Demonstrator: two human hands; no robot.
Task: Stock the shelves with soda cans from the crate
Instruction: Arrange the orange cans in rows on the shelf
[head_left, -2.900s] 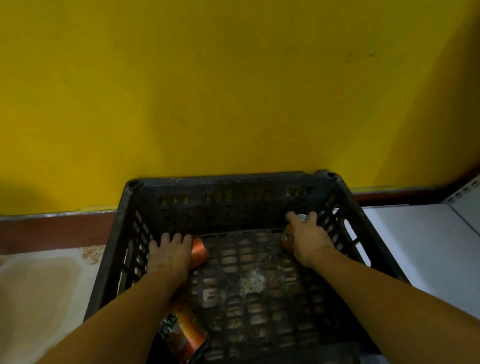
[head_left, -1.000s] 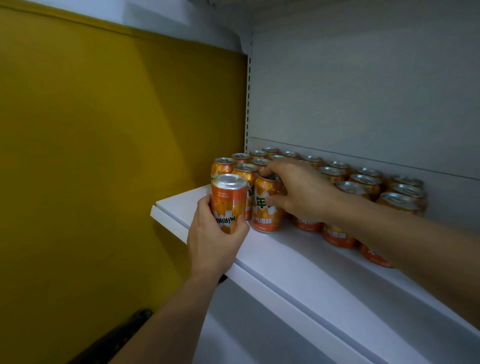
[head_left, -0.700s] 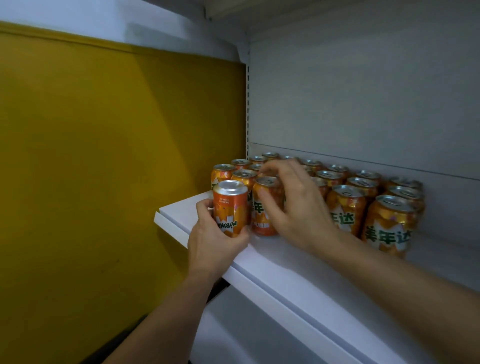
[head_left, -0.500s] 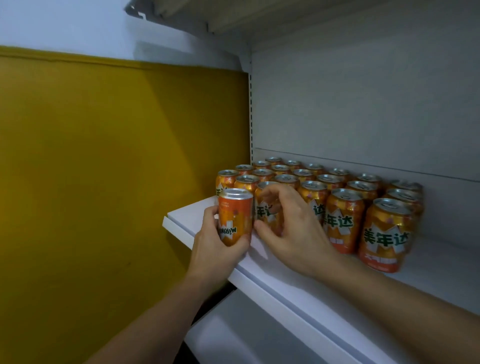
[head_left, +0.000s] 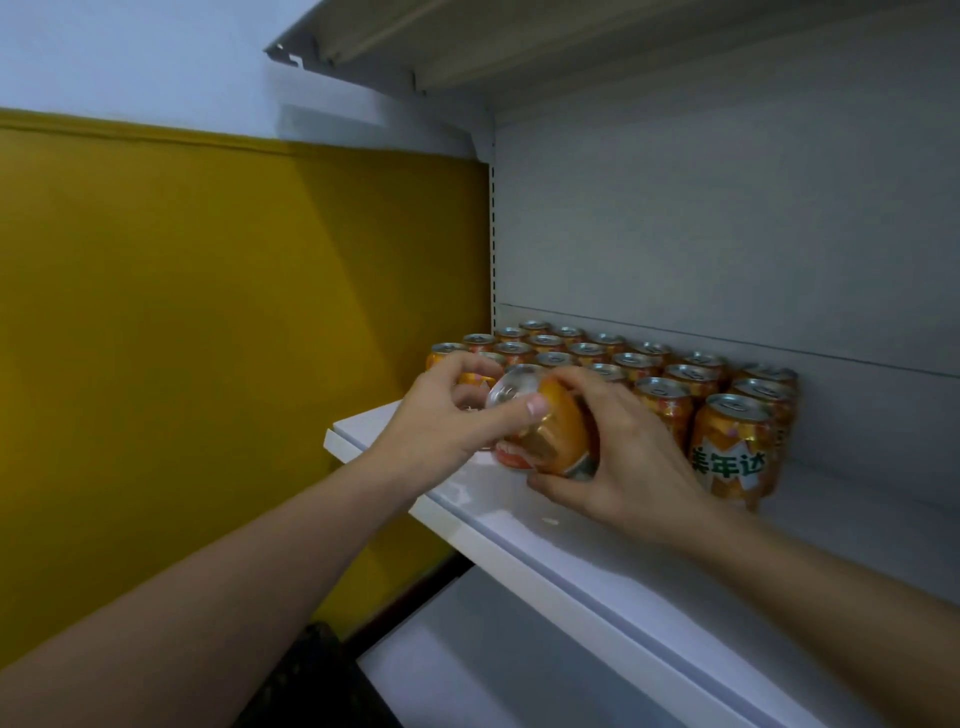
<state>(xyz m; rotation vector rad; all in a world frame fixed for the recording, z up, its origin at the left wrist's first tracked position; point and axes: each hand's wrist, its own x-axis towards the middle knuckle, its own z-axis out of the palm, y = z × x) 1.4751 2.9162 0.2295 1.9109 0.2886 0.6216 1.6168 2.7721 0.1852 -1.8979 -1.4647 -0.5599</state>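
Observation:
An orange soda can (head_left: 556, 434) is tilted with its silver end toward me, just above the front left of the white shelf (head_left: 597, 551). My left hand (head_left: 441, 421) grips its silver end and my right hand (head_left: 618, 462) wraps its body from the right. Behind them, several orange cans (head_left: 735, 447) stand upright in rows reaching the shelf's back wall. A dark corner of the crate (head_left: 306, 675) shows at the bottom, below the shelf.
A yellow wall (head_left: 234, 364) borders the shelf unit on the left. Another shelf (head_left: 415, 57) hangs overhead, and a lower white shelf (head_left: 493, 665) lies underneath. The grey back panel (head_left: 727, 234) closes the rear.
The can in my left hand went from upright to tilted, and my right hand left the standing can and closed on it too. The view has moved closer and upward.

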